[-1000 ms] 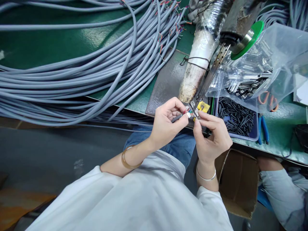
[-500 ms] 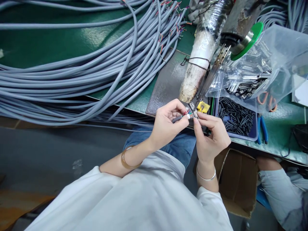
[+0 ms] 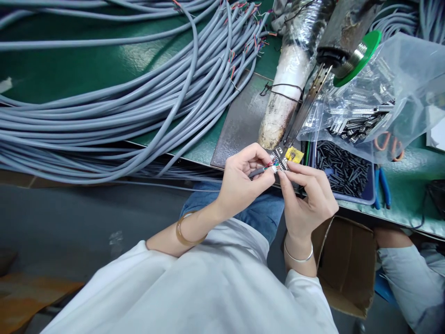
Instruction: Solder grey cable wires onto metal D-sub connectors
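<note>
Both hands (image 3: 274,185) on connector (image 3: 280,162)

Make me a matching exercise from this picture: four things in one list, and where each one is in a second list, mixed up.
Things:
1. Cable end
2. Connector
3. Black pieces
4. Box

Places:
A. In the blue tray
B. Pinched in the left hand
C. Below the edge of the bench
D. Held by fingertips of the right hand

Pairs: 1-B, 2-D, 3-A, 4-C
</note>
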The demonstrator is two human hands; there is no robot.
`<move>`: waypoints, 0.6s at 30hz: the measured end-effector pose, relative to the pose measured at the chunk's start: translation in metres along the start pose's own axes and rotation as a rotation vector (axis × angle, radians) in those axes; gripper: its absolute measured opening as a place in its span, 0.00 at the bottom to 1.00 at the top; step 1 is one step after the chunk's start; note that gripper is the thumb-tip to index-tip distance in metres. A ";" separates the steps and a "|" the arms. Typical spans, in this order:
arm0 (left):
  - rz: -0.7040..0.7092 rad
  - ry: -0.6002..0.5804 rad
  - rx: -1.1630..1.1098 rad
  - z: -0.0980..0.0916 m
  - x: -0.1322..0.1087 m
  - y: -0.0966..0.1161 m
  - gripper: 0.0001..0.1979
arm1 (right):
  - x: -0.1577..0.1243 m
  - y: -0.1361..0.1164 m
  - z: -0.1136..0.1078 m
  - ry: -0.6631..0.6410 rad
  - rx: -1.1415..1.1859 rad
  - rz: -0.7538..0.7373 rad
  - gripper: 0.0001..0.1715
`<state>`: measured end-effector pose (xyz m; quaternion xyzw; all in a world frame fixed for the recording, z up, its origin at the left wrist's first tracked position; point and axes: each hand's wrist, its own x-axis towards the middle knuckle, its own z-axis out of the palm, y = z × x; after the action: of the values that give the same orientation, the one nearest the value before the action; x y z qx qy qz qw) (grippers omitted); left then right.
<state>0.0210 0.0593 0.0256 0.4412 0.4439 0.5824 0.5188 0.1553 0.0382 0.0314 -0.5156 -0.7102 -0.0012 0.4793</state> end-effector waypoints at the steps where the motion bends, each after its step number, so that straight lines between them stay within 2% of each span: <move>1: -0.008 -0.008 -0.003 -0.001 0.000 0.000 0.06 | 0.000 0.000 0.000 -0.009 -0.009 -0.008 0.08; 6: -0.066 -0.036 0.012 -0.003 0.000 -0.001 0.07 | -0.005 0.004 0.000 -0.065 0.001 -0.043 0.08; 11: -0.085 -0.063 -0.017 -0.004 -0.003 -0.001 0.07 | -0.010 0.005 -0.001 -0.033 0.034 -0.047 0.09; 15: -0.156 -0.078 -0.089 -0.007 -0.004 -0.001 0.08 | -0.018 0.009 -0.008 0.106 0.049 -0.021 0.10; 18: -0.246 -0.098 -0.153 -0.010 -0.005 -0.003 0.08 | -0.023 0.015 -0.017 0.325 0.102 -0.124 0.09</move>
<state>0.0117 0.0541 0.0207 0.3706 0.4230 0.5244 0.6393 0.1779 0.0202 0.0174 -0.4389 -0.6528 -0.0782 0.6125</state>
